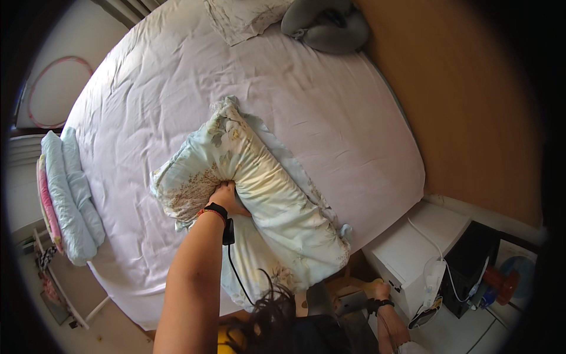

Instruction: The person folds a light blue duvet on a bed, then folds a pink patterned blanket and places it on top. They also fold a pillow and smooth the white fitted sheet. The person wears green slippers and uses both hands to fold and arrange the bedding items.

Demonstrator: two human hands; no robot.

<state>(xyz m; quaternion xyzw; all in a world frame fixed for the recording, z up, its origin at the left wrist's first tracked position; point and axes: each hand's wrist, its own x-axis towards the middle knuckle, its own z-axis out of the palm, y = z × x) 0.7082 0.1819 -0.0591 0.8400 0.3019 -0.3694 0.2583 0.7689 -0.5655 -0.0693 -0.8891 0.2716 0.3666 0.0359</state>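
Note:
A pale blue and cream floral pillow [277, 194] with a ruffled edge lies bent and creased on the bed, near its front edge. My left hand [227, 196] reaches into its middle from the front, and the fabric bunches in tight puckers around my fingers. The thumb points to the right, beside the fold. A red cord and a black band with a dark device circle my left wrist. My right hand [383, 291] is low at the right, off the bed, beside a tan object [354, 287]. Its fingers are too small and partly hidden to make out.
The bed [330, 118] has a light pink sheet. Rolled pale blue bedding [71, 194] lies on its left edge. A grey neck pillow [326, 25] and another pillow [250, 17] are at the far end. A white cabinet [413, 248] with cables stands at the right.

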